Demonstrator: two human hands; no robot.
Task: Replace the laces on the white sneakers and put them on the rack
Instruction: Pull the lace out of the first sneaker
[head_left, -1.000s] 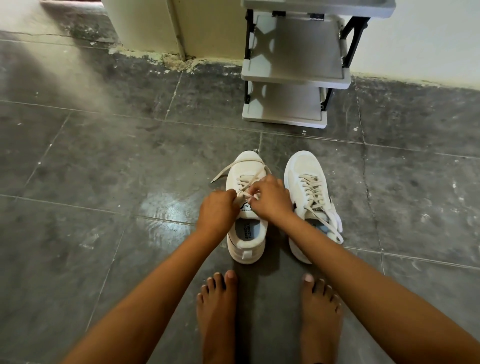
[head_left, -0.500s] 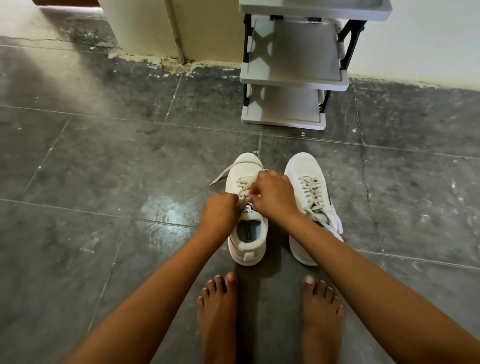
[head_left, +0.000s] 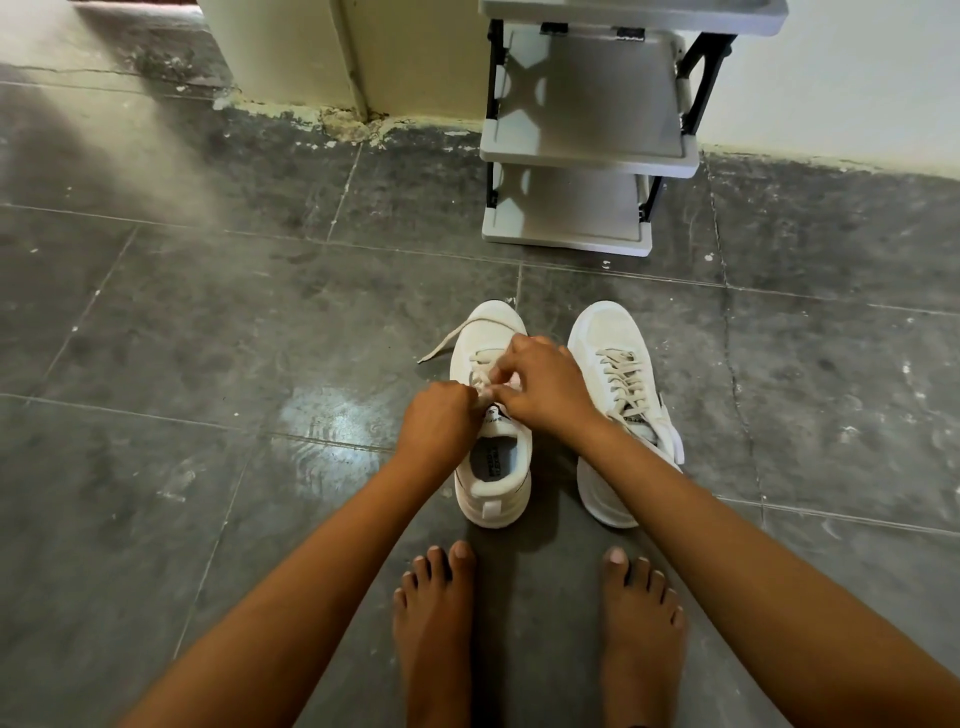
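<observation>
Two white sneakers stand side by side on the dark floor, toes pointing away from me. Over the left sneaker (head_left: 493, 478), my left hand (head_left: 441, 423) and my right hand (head_left: 545, 387) both pinch its cream lace (head_left: 485, 387) at the upper eyelets near the tongue. One loose end of that lace (head_left: 441, 345) trails off the toe to the left onto the floor. The right sneaker (head_left: 613, 338) is laced, with its lace ends lying over its right side. My right forearm crosses its heel.
A grey shoe rack (head_left: 587, 156) with black posts stands against the wall beyond the sneakers, its shelves bare. My bare feet (head_left: 434, 623) are planted just behind the sneakers. A cream pillar base (head_left: 291, 57) rises at the back left.
My right hand has shifted a little forward along the left sneaker's lacing, and the loose lace end has been drawn shorter. Both hands stay on the lace.
</observation>
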